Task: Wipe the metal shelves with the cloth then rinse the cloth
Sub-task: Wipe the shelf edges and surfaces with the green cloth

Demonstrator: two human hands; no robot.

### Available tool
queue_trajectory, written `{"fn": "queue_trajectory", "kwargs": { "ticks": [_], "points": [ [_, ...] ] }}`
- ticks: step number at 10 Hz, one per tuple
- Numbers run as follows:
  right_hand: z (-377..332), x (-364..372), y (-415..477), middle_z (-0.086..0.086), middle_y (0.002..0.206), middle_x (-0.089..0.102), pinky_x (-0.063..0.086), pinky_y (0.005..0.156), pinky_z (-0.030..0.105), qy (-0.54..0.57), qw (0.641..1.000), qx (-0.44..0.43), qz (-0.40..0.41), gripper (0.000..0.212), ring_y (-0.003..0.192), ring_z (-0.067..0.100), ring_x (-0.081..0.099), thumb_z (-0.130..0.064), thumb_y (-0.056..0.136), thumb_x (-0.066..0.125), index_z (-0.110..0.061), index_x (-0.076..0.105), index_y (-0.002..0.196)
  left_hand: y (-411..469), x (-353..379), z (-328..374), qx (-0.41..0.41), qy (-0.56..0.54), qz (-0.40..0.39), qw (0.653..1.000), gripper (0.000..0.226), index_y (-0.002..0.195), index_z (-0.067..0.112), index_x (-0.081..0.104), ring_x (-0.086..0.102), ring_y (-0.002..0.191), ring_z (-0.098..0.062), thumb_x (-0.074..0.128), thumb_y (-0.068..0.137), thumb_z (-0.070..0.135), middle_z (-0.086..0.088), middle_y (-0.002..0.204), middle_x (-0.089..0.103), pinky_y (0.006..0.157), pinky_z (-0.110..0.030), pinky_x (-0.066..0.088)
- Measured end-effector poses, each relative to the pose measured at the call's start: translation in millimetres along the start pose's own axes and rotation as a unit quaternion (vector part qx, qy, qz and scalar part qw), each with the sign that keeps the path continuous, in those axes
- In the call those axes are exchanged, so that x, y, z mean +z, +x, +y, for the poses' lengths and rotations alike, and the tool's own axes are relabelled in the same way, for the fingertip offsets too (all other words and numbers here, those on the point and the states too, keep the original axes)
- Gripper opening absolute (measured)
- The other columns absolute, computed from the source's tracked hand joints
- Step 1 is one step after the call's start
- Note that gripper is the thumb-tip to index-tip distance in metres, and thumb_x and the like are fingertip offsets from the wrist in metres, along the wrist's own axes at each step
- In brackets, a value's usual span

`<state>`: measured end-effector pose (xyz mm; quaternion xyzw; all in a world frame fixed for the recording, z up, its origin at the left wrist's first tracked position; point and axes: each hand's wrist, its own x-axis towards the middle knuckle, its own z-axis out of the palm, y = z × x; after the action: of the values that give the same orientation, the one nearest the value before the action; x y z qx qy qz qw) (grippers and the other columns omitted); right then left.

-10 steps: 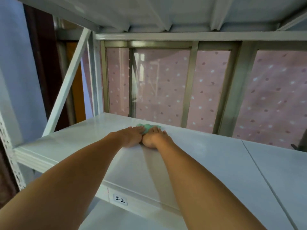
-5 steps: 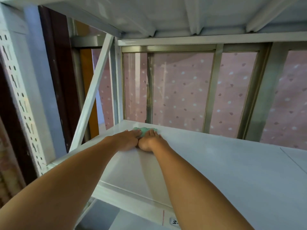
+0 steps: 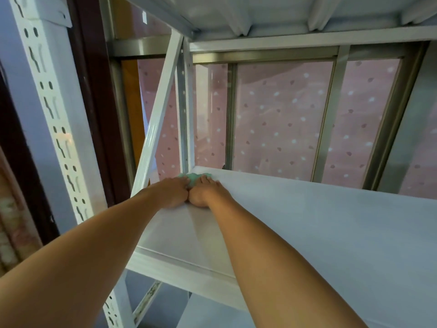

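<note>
Cloth (image 3: 195, 178): green, bunched, lay on the shelf (image 3: 307, 221) at its back-left corner. Mostly covered by fingers; only its far edge showed.
Shelf: white metal, flat, its top seen from the front edge. A faint seam ran front to back on its left part.
Left hand (image 3: 173, 194): palm down on the shelf, fingers stretched forward over the cloth's left part, pressing it down. Fingers lay fairly straight, not wrapped round the cloth.
Right hand (image 3: 204, 194): palm down on the shelf, fingertips on the cloth's right part, pressing. Fingers only slightly bent, no pinch or wrap visible.
Hands: side by side, touching at the thumb side, both forearms reaching in over the shelf's front edge.
Rear post (image 3: 183, 114): perforated, upright, at the shelf's back-left corner, just beyond the cloth.
Diagonal brace (image 3: 158, 114): white, ran along the shelf's left end, leaning up toward the top of the rear post.
Front upright (image 3: 52, 114): white, slotted, at the shelf's front-left corner.
Upper shelf (image 3: 283, 13): ribbed underside, directly above the shelf.
Lower shelf (image 3: 212, 311): partly seen below the shelf's front edge.
Window (image 3: 281, 119): metal-framed, behind the shelf, with pink spotted fabric behind the glass.
</note>
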<state>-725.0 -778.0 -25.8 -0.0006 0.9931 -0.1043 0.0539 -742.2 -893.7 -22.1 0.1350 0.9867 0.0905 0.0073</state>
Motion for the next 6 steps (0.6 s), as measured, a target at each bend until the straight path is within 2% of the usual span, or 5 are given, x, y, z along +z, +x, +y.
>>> {"fn": "queue_trajectory", "kwargs": {
  "ticks": [1, 2, 4, 5, 6],
  "points": [
    [-10.5, 2.6, 9.0, 0.007, 0.166, 0.002, 0.004, 0.123, 0.044, -0.031, 0.999, -0.002, 0.012, 0.065, 0.152, 0.026, 0.004, -0.039, 0.103, 0.034, -0.016, 0.007, 0.158, 14.3, 2.3, -8.2, -0.029, 0.011, 0.007, 0.999, 0.037, 0.137, 0.024, 0.053, 0.055, 0.124, -0.026, 0.040, 0.103, 0.028, -0.005, 0.139, 0.057, 0.110, -0.042, 0.039],
    [-16.5, -8.6, 10.2, 0.011, 0.160, 0.027, 0.023, 0.119, 0.044, -0.032, 0.999, 0.006, -0.010, 0.054, 0.143, 0.033, 0.030, -0.021, 0.103, 0.042, -0.017, 0.028, 0.155, 28.1, 0.7, -7.8, -0.053, 0.034, -0.025, 0.998, 0.035, 0.135, 0.018, 0.056, 0.055, 0.122, -0.027, 0.045, 0.103, 0.023, -0.007, 0.135, 0.058, 0.109, -0.040, 0.039],
    [-20.3, -7.2, 19.7, 0.013, 0.144, 0.049, 0.039, 0.106, 0.049, -0.046, 0.998, -0.027, 0.018, 0.042, 0.130, 0.035, 0.047, -0.024, 0.100, 0.046, -0.014, 0.049, 0.141, 33.4, -5.5, -8.1, -0.081, 0.103, -0.057, 0.990, 0.036, 0.135, 0.008, 0.054, 0.052, 0.127, -0.028, 0.047, 0.102, 0.020, -0.010, 0.136, 0.054, 0.110, -0.037, 0.039],
    [-24.2, -14.3, 26.3, 0.014, 0.156, 0.032, 0.027, 0.116, 0.041, -0.043, 0.998, -0.028, -0.026, 0.054, 0.140, 0.034, 0.035, -0.022, 0.105, 0.036, -0.010, 0.020, 0.156, 40.5, -0.5, -17.6, -0.093, 0.106, -0.031, 0.989, 0.031, 0.126, 0.009, 0.061, 0.057, 0.118, -0.028, 0.052, 0.098, 0.020, -0.007, 0.120, 0.059, 0.105, -0.037, 0.044],
    [-27.3, -9.8, 37.8, 0.011, 0.159, 0.027, 0.022, 0.120, 0.039, -0.009, 1.000, -0.013, -0.019, 0.057, 0.143, 0.031, 0.032, -0.027, 0.105, 0.034, -0.012, 0.016, 0.157, 41.3, 0.6, -15.7, -0.096, 0.088, 0.006, 0.992, 0.029, 0.122, 0.007, 0.062, 0.060, 0.115, -0.030, 0.053, 0.096, 0.018, -0.010, 0.118, 0.062, 0.098, -0.036, 0.049]
  ]
}}
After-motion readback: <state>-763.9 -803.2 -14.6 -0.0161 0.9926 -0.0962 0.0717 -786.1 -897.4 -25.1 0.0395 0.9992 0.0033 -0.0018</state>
